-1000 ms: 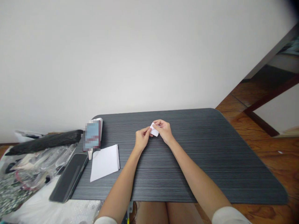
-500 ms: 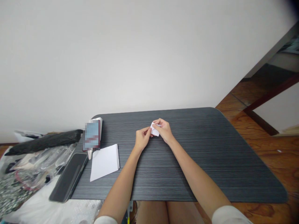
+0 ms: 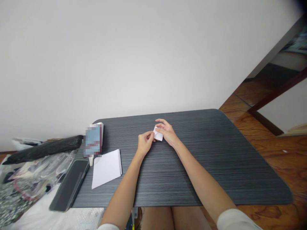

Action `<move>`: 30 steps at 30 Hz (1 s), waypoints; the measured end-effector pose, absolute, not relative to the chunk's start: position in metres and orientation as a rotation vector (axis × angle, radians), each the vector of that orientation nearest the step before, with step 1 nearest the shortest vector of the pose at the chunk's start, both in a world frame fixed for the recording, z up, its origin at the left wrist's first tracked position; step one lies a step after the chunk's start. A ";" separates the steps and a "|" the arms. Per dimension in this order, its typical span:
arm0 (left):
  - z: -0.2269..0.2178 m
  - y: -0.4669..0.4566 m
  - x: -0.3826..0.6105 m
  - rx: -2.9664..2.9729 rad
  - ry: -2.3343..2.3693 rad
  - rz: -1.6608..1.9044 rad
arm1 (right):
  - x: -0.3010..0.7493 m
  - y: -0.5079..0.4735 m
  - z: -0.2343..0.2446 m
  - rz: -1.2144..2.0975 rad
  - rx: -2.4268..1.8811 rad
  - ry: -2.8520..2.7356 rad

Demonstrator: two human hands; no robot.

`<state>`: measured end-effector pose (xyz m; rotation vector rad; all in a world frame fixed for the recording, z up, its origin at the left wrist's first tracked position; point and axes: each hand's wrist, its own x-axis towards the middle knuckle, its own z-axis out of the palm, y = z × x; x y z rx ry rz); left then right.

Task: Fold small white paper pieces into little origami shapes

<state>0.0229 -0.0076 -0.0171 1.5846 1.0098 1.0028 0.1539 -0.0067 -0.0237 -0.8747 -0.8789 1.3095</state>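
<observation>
Right of the paper stack (image 3: 106,167), left hand (image 3: 145,143) pinches the small white paper (image 3: 158,136); right hand (image 3: 169,132) just raised a finger, thumb on paper, pinch unclear, so left likely anchors.

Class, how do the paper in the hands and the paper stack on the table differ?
Size: the small paper looks much smaller than the paper stack.
Pose: the small paper is held by the left hand and right hand; the paper stack lies flat on the table.
Shared: both are white.
</observation>
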 end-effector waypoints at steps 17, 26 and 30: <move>-0.022 -0.004 0.014 1.733 1.174 1.208 | 0.155 -0.001 -0.033 1.374 -0.912 -0.740; -0.021 -0.003 0.013 1.740 1.193 1.229 | 0.156 -0.004 -0.024 1.327 -0.925 -0.820; -0.019 -0.003 0.015 1.715 1.195 1.244 | 0.156 -0.006 -0.019 1.274 -0.894 -0.903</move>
